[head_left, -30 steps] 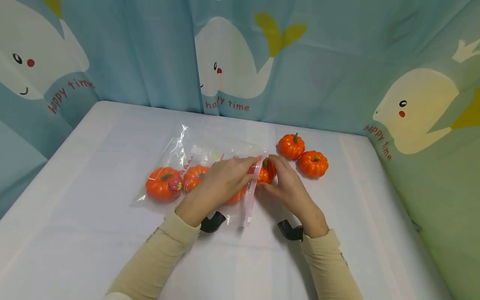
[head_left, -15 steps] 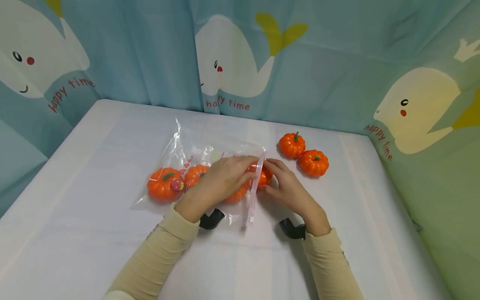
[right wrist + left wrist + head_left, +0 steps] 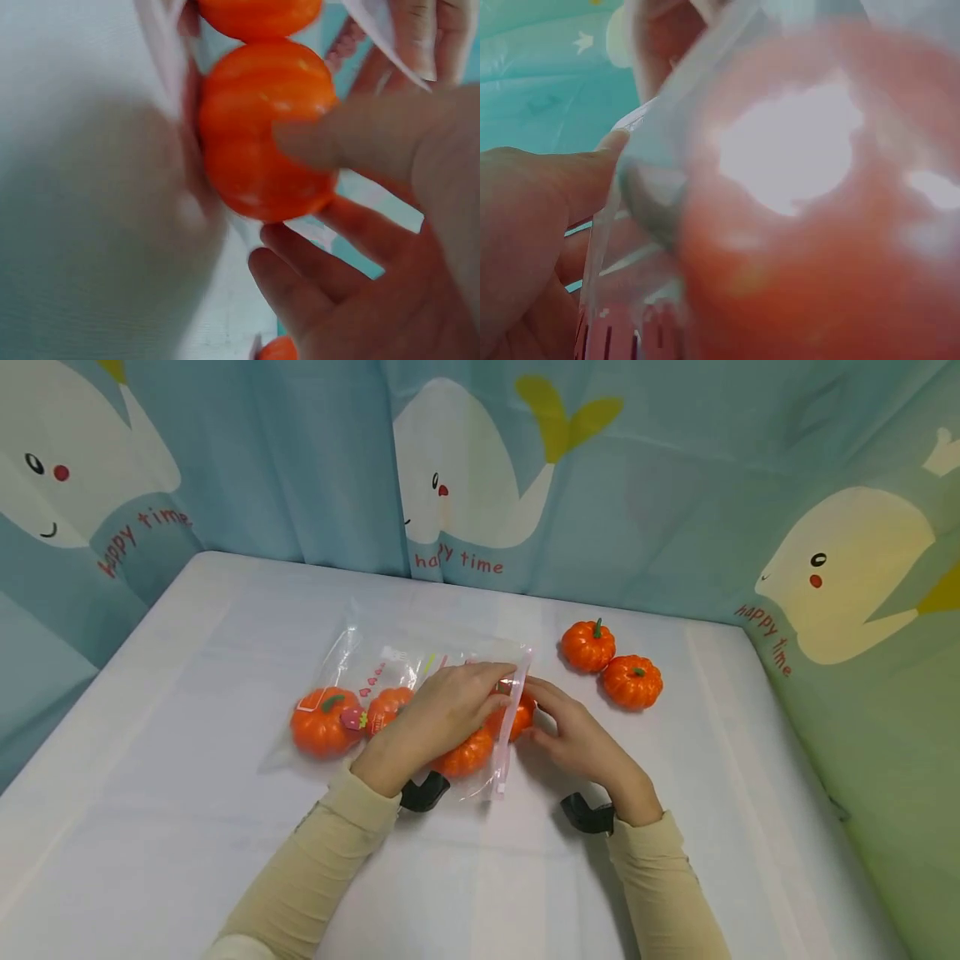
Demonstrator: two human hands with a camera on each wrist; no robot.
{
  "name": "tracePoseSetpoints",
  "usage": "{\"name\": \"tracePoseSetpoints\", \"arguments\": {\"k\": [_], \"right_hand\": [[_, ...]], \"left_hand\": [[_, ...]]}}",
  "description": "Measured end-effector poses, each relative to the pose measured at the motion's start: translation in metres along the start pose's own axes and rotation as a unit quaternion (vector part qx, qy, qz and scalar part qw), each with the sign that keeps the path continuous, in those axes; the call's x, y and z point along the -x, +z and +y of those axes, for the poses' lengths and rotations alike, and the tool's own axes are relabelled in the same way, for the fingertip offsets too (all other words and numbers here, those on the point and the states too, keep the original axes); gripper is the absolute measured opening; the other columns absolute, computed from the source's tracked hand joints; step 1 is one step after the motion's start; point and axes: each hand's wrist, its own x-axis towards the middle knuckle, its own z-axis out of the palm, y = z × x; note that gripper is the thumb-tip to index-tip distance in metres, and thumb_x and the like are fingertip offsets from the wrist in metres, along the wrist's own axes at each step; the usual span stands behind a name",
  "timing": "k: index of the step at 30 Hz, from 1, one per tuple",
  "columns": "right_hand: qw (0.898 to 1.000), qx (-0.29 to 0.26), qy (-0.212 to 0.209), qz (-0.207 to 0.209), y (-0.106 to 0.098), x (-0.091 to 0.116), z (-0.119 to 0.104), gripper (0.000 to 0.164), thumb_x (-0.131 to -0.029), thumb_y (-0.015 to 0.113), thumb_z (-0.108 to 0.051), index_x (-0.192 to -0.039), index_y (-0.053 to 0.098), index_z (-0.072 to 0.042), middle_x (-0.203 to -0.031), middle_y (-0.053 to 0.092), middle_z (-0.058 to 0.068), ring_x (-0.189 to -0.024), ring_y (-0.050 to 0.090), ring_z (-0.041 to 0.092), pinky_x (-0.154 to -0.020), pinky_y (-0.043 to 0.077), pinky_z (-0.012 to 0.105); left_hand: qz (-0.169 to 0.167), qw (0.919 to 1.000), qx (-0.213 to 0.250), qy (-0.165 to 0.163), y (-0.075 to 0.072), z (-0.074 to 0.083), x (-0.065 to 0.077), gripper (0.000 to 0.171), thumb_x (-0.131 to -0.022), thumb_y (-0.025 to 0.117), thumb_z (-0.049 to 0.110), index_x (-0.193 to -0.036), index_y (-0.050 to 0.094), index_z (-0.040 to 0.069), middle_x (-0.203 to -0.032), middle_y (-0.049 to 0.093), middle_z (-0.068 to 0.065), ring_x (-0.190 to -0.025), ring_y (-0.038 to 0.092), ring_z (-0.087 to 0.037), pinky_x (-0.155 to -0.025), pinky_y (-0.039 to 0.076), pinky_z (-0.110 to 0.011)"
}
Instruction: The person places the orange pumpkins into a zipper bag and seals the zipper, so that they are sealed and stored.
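Observation:
A clear zip bag (image 3: 390,652) with a pink strip along its mouth lies on the table. My left hand (image 3: 453,706) rests over it and pinches the edge of its mouth, thumb and fingers on the film. Inside are orange toy pumpkins: one (image 3: 326,724) at the far left, one (image 3: 386,706) partly behind my left hand, and another (image 3: 467,753) near the opening. At the mouth, partly inside, sits one more toy pumpkin (image 3: 262,150), which my right hand (image 3: 581,739) holds with the thumb on top and fingers beneath. The left wrist view shows a pumpkin blurred through film.
Two loose toy pumpkins, one farther back (image 3: 588,646) and one nearer (image 3: 632,682), stand behind and right of my right hand. The white table (image 3: 187,735) meets a blue whale-print curtain (image 3: 300,468) at the back.
The pumpkin in my right hand has moved left, from the bag's mouth to farther inside it, and my right fingers now reach the pink strip. The left hand stays on the bag.

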Motion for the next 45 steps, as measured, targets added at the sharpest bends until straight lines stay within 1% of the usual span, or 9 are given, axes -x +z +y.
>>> {"name": "tracePoseSetpoints", "arguments": {"k": [4,8,14,18,23,29,32,36,45], "right_hand": [[0.999,-0.027,0.008,-0.020,-0.002,0.000,-0.001,0.065,-0.088,0.070,-0.003,-0.148,0.046,-0.015,-0.152,0.046,0.004,-0.140,0.045,0.025,-0.113,0.042,0.049],[0.999,-0.046,0.016,-0.001,0.003,0.000,0.000,0.062,-0.087,0.074,-0.008,-0.144,0.049,-0.014,-0.146,0.051,0.005,-0.134,0.050,0.024,-0.110,0.045,0.048],[0.998,-0.024,0.024,0.061,0.008,-0.004,0.000,0.058,-0.087,0.075,-0.007,-0.140,0.052,-0.009,-0.138,0.056,0.010,-0.124,0.057,0.027,-0.103,0.051,0.048],[0.997,-0.016,0.011,0.076,0.015,-0.007,-0.001,0.054,-0.088,0.074,-0.006,-0.138,0.054,-0.007,-0.137,0.055,0.014,-0.127,0.055,0.030,-0.103,0.051,0.048],[0.996,0.026,-0.011,0.087,0.022,-0.007,-0.003,0.046,-0.089,0.073,-0.010,-0.133,0.060,-0.005,-0.136,0.056,0.015,-0.128,0.054,0.031,-0.106,0.048,0.047],[0.997,0.006,0.003,0.074,0.010,-0.004,-0.006,0.049,-0.090,0.071,-0.010,-0.137,0.055,-0.007,-0.136,0.056,0.011,-0.128,0.054,0.028,-0.106,0.049,0.047],[0.998,-0.001,0.010,0.057,0.000,0.002,-0.006,0.042,-0.090,0.072,-0.010,-0.131,0.060,-0.007,-0.131,0.061,0.009,-0.124,0.058,0.028,-0.104,0.050,0.049],[1.000,0.015,-0.010,0.022,-0.007,0.006,-0.006,0.033,-0.093,0.070,-0.014,-0.125,0.066,-0.009,-0.129,0.063,0.006,-0.124,0.059,0.025,-0.106,0.048,0.048],[0.999,0.032,-0.032,0.008,0.002,-0.001,-0.010,0.040,-0.093,0.068,-0.010,-0.132,0.061,-0.006,-0.136,0.058,0.008,-0.128,0.056,0.026,-0.108,0.047,0.045]], "left_hand": [[0.000,1.0000,0.001,-0.004,0.001,0.000,-0.001,0.043,-0.098,0.063,0.028,-0.138,0.057,0.012,-0.132,0.066,-0.004,-0.123,0.063,-0.021,-0.107,0.049,-0.040],[-0.009,0.9998,0.012,-0.014,0.002,0.000,0.001,0.044,-0.098,0.062,0.029,-0.139,0.056,0.013,-0.133,0.065,-0.003,-0.124,0.062,-0.020,-0.108,0.048,-0.040],[-0.011,0.9998,0.016,-0.007,0.001,0.002,0.001,0.048,-0.098,0.061,0.031,-0.142,0.053,0.013,-0.137,0.063,-0.003,-0.128,0.059,-0.020,-0.110,0.045,-0.040],[-0.009,0.9998,0.019,-0.006,0.000,0.003,0.001,0.048,-0.098,0.062,0.031,-0.142,0.053,0.013,-0.137,0.062,-0.003,-0.128,0.059,-0.020,-0.111,0.045,-0.040],[-0.016,0.9997,0.019,0.000,0.001,0.002,0.002,0.045,-0.099,0.061,0.028,-0.141,0.054,0.013,-0.135,0.064,-0.003,-0.126,0.060,-0.020,-0.110,0.046,-0.039],[-0.006,0.9999,0.008,-0.001,-0.001,0.002,0.000,0.043,-0.099,0.062,0.026,-0.139,0.056,0.012,-0.134,0.064,-0.004,-0.125,0.061,-0.021,-0.109,0.046,-0.040],[-0.008,0.9999,0.007,-0.003,-0.001,0.002,0.001,0.044,-0.099,0.062,0.026,-0.139,0.056,0.011,-0.134,0.065,-0.005,-0.126,0.061,-0.022,-0.110,0.046,-0.041],[-0.011,0.9999,0.005,-0.001,-0.002,0.001,0.002,0.043,-0.099,0.061,0.026,-0.139,0.056,0.010,-0.135,0.064,-0.005,-0.126,0.061,-0.021,-0.109,0.047,-0.040],[-0.010,0.9999,0.010,0.000,-0.004,0.004,0.002,0.043,-0.100,0.060,0.028,-0.140,0.055,0.012,-0.134,0.064,-0.005,-0.125,0.061,-0.022,-0.109,0.047,-0.040]]}}
